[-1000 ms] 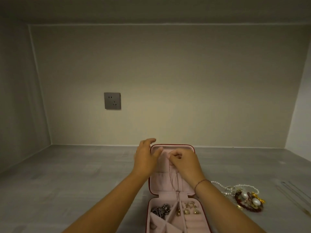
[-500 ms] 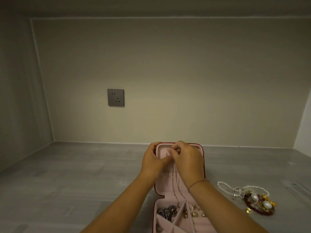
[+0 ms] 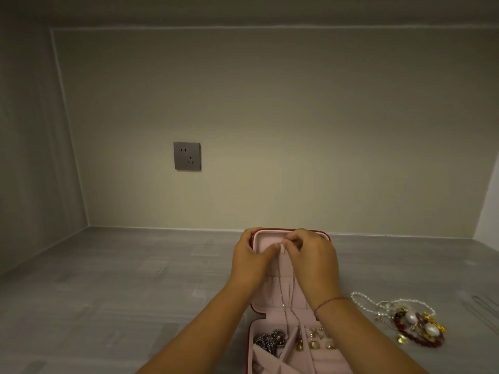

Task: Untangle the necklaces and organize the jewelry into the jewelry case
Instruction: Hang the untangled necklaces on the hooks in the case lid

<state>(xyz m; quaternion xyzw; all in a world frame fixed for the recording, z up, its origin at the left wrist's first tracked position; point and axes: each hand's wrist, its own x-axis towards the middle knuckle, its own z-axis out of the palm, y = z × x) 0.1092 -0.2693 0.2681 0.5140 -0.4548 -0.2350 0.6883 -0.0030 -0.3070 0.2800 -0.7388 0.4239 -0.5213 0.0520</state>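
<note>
- The thin necklace point(image 3: 281, 292) hangs down the pink lining of the open case point(image 3: 270, 303), from the top of the lid to the tray below. If the pinch slips before the chain is caught on the small tab point(image 3: 282, 249), it would likely drop in a heap and knot up.
- Its lower end lies close to the dark beaded piece point(image 3: 270, 341) in the tray, so a tug could snag the two.
- Pushing on the raised lid might tip it back or slide the case on the counter point(image 3: 135, 292).
- The pile of jewelry point(image 3: 413, 325) lies on the counter to the right, apart from the case and unsorted.
- Left hand point(image 3: 249, 259): fingers curled over the lid's top left corner, holding it, thumb reaching toward the tab.
- Right hand point(image 3: 310, 257): fingers bunched, pinching the necklace's top end at the tab. Whether it is hooked on is hidden.
</note>
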